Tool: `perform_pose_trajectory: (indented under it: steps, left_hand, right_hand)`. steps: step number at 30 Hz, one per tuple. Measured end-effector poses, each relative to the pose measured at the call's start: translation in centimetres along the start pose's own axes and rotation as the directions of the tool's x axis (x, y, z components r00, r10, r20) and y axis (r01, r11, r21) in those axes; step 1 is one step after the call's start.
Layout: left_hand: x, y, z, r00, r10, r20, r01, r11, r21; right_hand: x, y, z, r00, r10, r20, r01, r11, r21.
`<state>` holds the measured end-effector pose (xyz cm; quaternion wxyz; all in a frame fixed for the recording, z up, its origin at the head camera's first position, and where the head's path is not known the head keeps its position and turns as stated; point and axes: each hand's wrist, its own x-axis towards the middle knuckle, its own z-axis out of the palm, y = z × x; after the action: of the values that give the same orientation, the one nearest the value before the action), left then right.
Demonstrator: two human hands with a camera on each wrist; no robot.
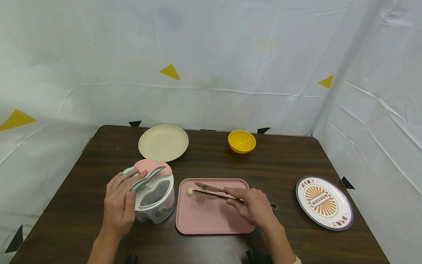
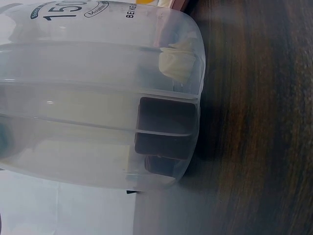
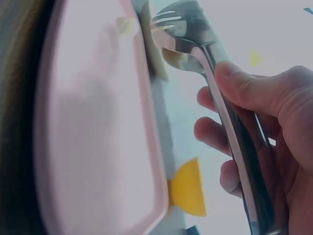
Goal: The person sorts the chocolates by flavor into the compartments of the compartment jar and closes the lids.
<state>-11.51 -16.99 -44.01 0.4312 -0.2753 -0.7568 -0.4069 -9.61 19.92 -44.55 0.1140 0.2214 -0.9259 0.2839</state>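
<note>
My left hand (image 1: 119, 201) holds up the grey-blue flap (image 1: 149, 178) of a divided storage container (image 1: 158, 209), baring one compartment; a pink flap (image 1: 153, 166) covers another. In the left wrist view, a pale crumpled piece (image 2: 177, 63) and dark blocks (image 2: 166, 117) show at the bottom, through the cloudy wall. My right hand (image 1: 252, 205) grips metal serving tongs (image 1: 212, 195) over a pink tray (image 1: 214, 216), their arms spread apart. One tip is fork-shaped, the other spoon-like. A small pale piece (image 1: 190, 192) lies on the tray beside the tips.
Behind the container sits a cream plate (image 1: 163, 143). A yellow bowl (image 1: 241, 142) stands at the back of the dark wooden table (image 1: 277, 161). On the right lies a white plate with a printed sunburst (image 1: 324, 203). White sheeting surrounds the table's back and sides.
</note>
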Motion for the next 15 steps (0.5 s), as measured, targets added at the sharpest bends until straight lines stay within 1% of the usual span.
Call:
perform_pose_trajectory:
  steps: [5, 7, 9, 11, 13, 15]
  left_hand:
    - [0.1, 0.1, 0.1, 1.000, 0.014, -0.017, -0.014, 1.000, 0.000]
    - [0.1, 0.1, 0.1, 0.999, 0.022, -0.025, -0.022, 1.000, -0.002]
    - [0.1, 0.2, 0.1, 0.999, 0.024, -0.026, -0.024, 1.000, -0.001]
    - [0.1, 0.2, 0.1, 0.999, 0.024, -0.023, -0.024, 1.000, -0.003]
    - [0.2, 0.2, 0.1, 1.000, 0.023, -0.020, -0.023, 1.000, -0.004]
    - [0.2, 0.1, 0.1, 1.000, 0.021, -0.016, -0.021, 1.000, -0.004]
  right_hand:
    - [0.3, -1.0, -1.1, 0.998, -0.038, -0.057, 0.041, 0.998, 0.040]
    - [0.6, -1.6, -1.4, 0.994, -0.072, -0.081, 0.077, 0.995, 0.058]
    - [0.9, -2.4, -1.8, 0.989, -0.110, -0.103, 0.120, 0.988, 0.097]
    - [1.3, -3.2, -2.0, 0.978, -0.158, -0.134, 0.176, 0.975, 0.134]
    - [1.7, -4.1, -2.2, 0.963, -0.212, -0.166, 0.238, 0.959, 0.156]
    - [2.1, -4.9, -2.2, 0.945, -0.264, -0.194, 0.295, 0.943, 0.155]
